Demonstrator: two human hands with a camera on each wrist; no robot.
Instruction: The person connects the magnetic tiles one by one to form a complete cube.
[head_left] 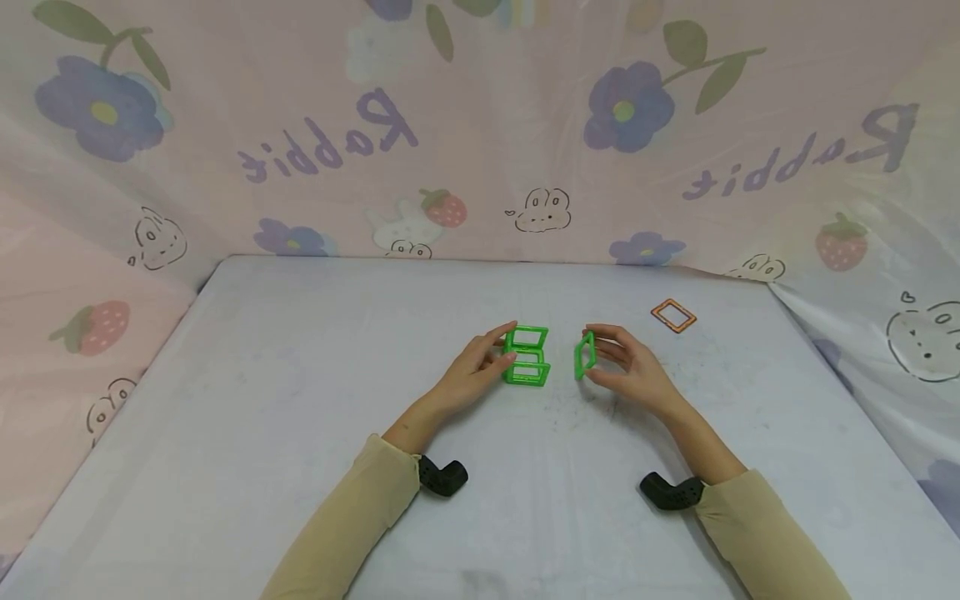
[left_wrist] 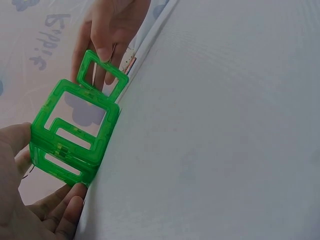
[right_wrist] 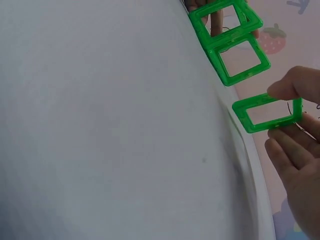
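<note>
Several green square magnetic tile frames [head_left: 542, 358] stand joined in an open-sided box shape on the white table. My left hand [head_left: 474, 367] grips this group from its left side, thumb near the front and fingers behind. A gap to the right separates it from a single green magnetic tile [right_wrist: 241, 116], which my right hand [head_left: 633, 371] pinches on edge between thumb and fingers. In the left wrist view, the joined tiles [left_wrist: 37, 120] fill the space before the left hand, and the single tile [left_wrist: 120, 87] appears behind them.
An orange square tile frame [head_left: 660, 319] lies flat on the table, beyond the right hand. A patterned curtain [head_left: 480, 150] rises along the table's back edge and sides. Each wrist wears a black camera mount [head_left: 671, 492].
</note>
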